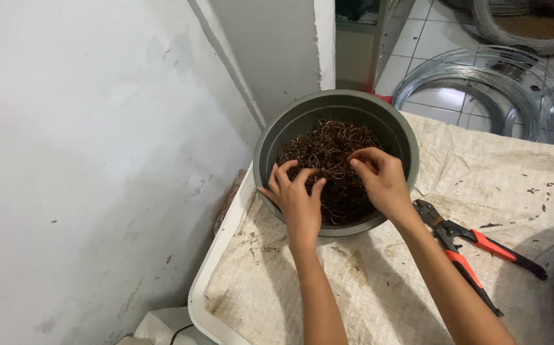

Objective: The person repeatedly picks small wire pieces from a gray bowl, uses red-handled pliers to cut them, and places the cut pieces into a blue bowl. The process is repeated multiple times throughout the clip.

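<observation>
A grey round bucket [270, 137] stands at the far left corner of a table and holds a tangled heap of small rusty brown wire rings [328, 144]. Both of my hands reach into it. My left hand [297, 195] rests over the near rim with fingers curled into the rings. My right hand [380, 179] sits beside it, fingertips pinching down into the heap. Whether either hand has a ring lifted free is hidden by the fingers.
Pliers with orange and black handles [475, 246] lie on the stained woven sack cloth [379, 281] covering the white table, right of my right forearm. A white wall stands to the left. Coils of silver wire [481, 83] lie on the tiled floor beyond.
</observation>
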